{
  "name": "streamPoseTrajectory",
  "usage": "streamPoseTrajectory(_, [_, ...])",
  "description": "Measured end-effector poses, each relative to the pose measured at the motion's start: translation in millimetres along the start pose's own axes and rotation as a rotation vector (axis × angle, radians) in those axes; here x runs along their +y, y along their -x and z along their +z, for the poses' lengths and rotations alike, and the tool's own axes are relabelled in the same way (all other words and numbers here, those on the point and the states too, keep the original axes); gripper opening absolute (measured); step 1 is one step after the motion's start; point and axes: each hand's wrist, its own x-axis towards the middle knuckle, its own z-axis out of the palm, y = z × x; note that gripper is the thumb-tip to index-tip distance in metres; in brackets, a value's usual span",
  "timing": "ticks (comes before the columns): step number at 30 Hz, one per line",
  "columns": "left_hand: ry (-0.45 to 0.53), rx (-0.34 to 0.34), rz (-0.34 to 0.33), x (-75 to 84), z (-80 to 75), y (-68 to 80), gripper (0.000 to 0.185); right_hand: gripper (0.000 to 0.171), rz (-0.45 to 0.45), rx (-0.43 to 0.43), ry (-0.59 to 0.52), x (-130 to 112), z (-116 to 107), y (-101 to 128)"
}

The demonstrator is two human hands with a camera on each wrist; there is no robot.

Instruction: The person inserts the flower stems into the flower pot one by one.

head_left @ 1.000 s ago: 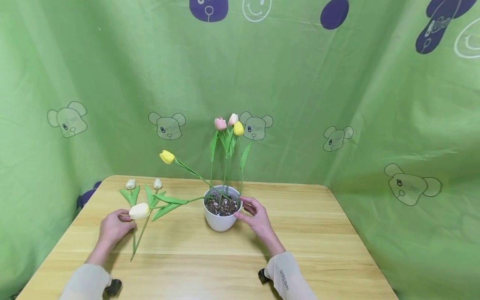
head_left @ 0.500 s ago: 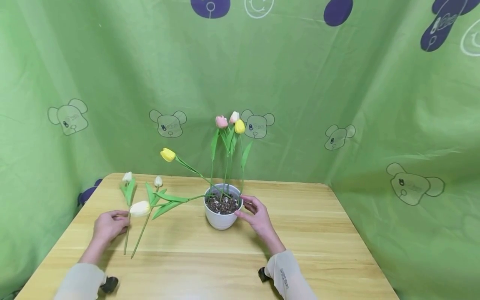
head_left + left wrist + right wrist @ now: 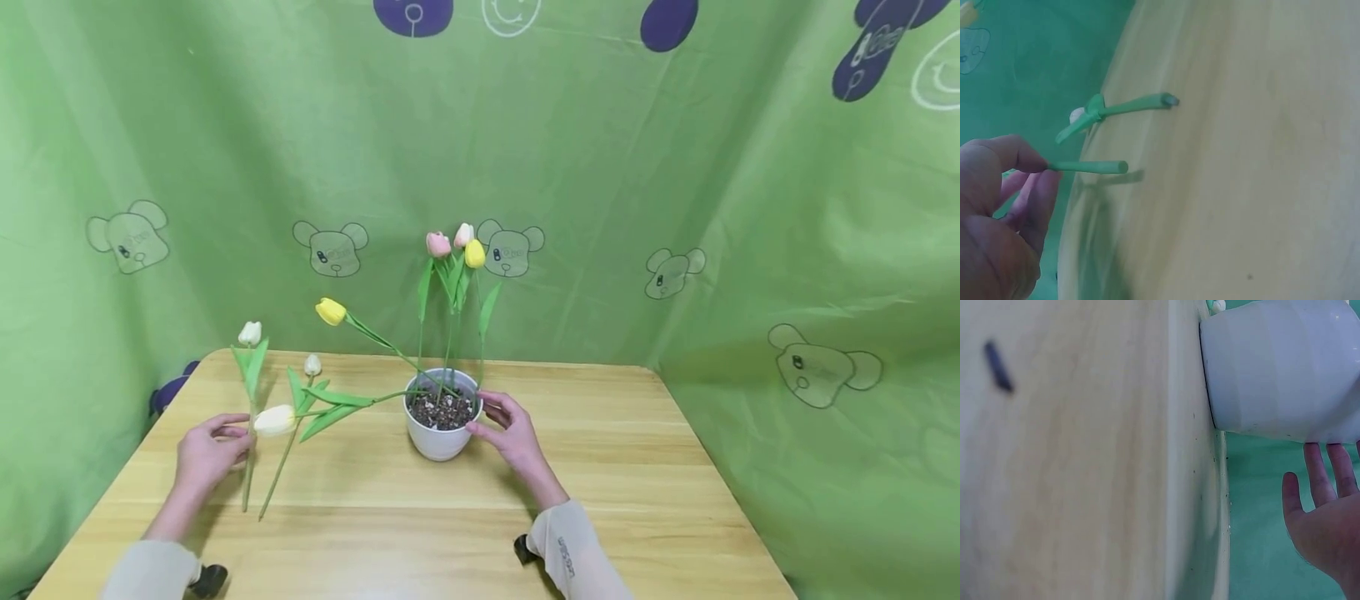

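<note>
While the left hand (image 3: 204, 450) pinches a green stem (image 3: 249, 433) between thumb and fingers, lifting its white tulip (image 3: 250, 333) clear of the table (image 3: 420, 517), the stem's cut end hangs just above the wood, as the left wrist view shows (image 3: 1091, 167). Just beside it a second white tulip (image 3: 312, 365) lies flat on the table, its stem (image 3: 279, 475) running toward the near edge. At the middle of the table stands a white pot (image 3: 441, 421) filled with dark soil; the right hand (image 3: 513, 433) rests against its right side with fingers straight and relaxed, fingertips touching the rim and wall, holding nothing. Three tulips stand upright in the pot, one pink (image 3: 438, 244), one pale (image 3: 464, 235) and one yellow (image 3: 474, 253), while another yellow tulip (image 3: 331, 312) leans far out to the left and a cream tulip (image 3: 274, 420) droops lower, ending near the left hand. The table is light wood with a visible grain and rounded corners, and a small dark mark shows on it in the right wrist view (image 3: 999, 365). Green cloth (image 3: 675, 183) printed with faint bear faces and dark purple shapes hangs behind and along both sides, closing in the table on three sides and draping down past its edges
</note>
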Motion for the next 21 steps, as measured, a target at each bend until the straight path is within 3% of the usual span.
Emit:
streamPoseTrajectory(11, [0.082, 0.087, 0.097, 19.9, -4.3, 4.7, 0.05, 0.061, -0.004, -0.001, -0.006, 1.6, -0.1, -1.5])
streamPoseTrajectory(21, [0.18, 0.183, 0.173, 48.0, -8.8, 27.4, 0.046, 0.061, -0.004, 0.0, -0.002, 2.9, -0.8, -1.2])
